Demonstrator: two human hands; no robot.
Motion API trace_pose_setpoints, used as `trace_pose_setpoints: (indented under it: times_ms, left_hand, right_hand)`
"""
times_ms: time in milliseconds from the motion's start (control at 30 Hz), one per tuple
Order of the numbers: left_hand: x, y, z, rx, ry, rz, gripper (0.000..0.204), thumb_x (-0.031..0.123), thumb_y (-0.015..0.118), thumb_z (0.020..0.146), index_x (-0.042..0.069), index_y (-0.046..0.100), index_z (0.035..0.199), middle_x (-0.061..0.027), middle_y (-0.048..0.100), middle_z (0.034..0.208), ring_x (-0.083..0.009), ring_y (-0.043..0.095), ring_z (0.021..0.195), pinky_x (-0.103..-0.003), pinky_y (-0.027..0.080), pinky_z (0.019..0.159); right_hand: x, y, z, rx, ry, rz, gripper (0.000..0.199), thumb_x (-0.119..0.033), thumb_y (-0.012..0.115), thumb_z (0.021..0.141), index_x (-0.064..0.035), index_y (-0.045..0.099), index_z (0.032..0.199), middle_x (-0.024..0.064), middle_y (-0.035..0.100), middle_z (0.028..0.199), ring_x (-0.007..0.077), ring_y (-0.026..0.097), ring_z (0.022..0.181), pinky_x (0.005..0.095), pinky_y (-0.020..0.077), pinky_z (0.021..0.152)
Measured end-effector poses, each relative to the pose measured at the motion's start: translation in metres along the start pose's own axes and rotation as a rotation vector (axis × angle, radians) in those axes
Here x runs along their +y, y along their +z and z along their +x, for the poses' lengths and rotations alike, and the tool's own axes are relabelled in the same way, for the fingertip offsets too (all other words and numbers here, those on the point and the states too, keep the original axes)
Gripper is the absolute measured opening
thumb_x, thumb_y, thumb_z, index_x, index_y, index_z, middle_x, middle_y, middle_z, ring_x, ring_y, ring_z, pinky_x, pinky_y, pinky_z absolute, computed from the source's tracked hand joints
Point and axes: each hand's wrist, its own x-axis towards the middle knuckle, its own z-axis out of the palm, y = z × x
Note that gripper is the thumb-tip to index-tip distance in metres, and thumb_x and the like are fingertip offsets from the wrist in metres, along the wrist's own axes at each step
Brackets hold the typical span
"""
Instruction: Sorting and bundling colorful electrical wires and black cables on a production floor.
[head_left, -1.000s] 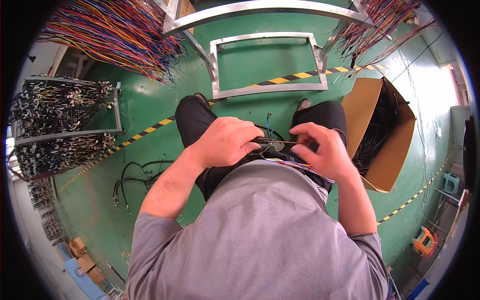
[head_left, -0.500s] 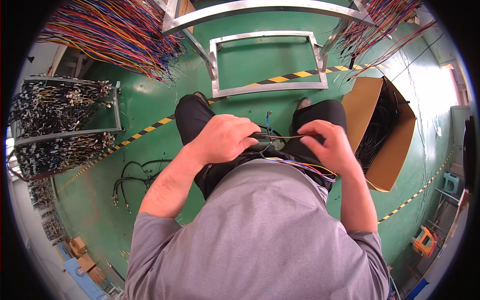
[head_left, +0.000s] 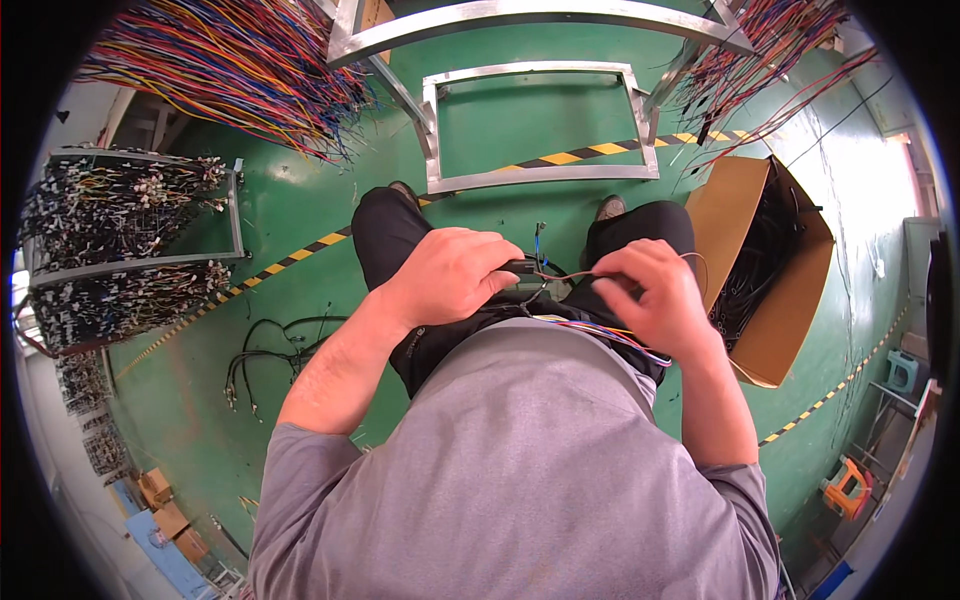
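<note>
Above my lap my left hand (head_left: 452, 275) is closed on a black connector (head_left: 518, 267), pinched between thumb and fingers. From the connector's right end a thin brown wire (head_left: 567, 277) runs across to my right hand (head_left: 652, 290). My right fingers are closed on that wire, and a loop of it stands out beyond the knuckles. Below the hands, a bundle of coloured wires (head_left: 600, 328) lies across my waist and lap. Some black cable and a small blue-wired end (head_left: 539, 243) hang between my knees, partly hidden.
An open cardboard box (head_left: 725, 225) of black cables stands at my right. Ahead is a metal frame (head_left: 540, 183), with coloured wire bundles (head_left: 230, 75) hanging at far left and far right. Racks of harnesses (head_left: 130, 205) stand left; a black harness (head_left: 245, 355) lies on the floor.
My right hand has shifted slightly along the brown wire, and a wire loop now shows to its right. My left hand stays nearly still with the black connector.
</note>
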Motion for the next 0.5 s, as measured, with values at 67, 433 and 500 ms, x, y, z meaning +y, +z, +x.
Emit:
trace_pose_setpoints:
  times_ms: [67,433,500]
  left_hand:
    - [0.003,0.002,0.001,-0.012,0.005,-0.002,0.021,0.015,0.079,0.087,0.006,0.071,0.105,-0.0094,0.066,0.083,-0.0343,0.065,0.078,-0.045,0.050,0.068]
    - [0.012,0.002,0.003,-0.043,0.043,-0.050,0.022,0.018,0.081,0.086,0.007,0.071,0.102,-0.0093,0.068,0.084,-0.0346,0.067,0.078,-0.046,0.051,0.070]
    - [0.012,0.002,0.004,-0.056,0.043,-0.030,0.023,0.019,0.081,0.086,0.007,0.071,0.102,-0.0090,0.068,0.085,-0.0345,0.067,0.078,-0.046,0.051,0.070]
  right_hand:
    - [0.000,0.010,0.000,-0.019,-0.222,-0.097,0.016,-0.011,0.084,0.082,-0.0073,0.073,0.091,0.0038,0.060,0.073,0.0255,0.059,0.071,0.0399,0.0477,0.075]
    - [-0.003,0.033,0.001,0.239,-0.338,-0.068,0.016,0.002,0.079,0.072,-0.0074,0.067,0.077,0.0029,0.056,0.067,0.0246,0.055,0.063,0.0369,0.0457,0.065]
    - [-0.004,0.034,0.000,0.238,-0.335,-0.062,0.015,0.002,0.079,0.073,-0.0071,0.068,0.078,0.0030,0.056,0.067,0.0246,0.055,0.063,0.0372,0.0456,0.065]
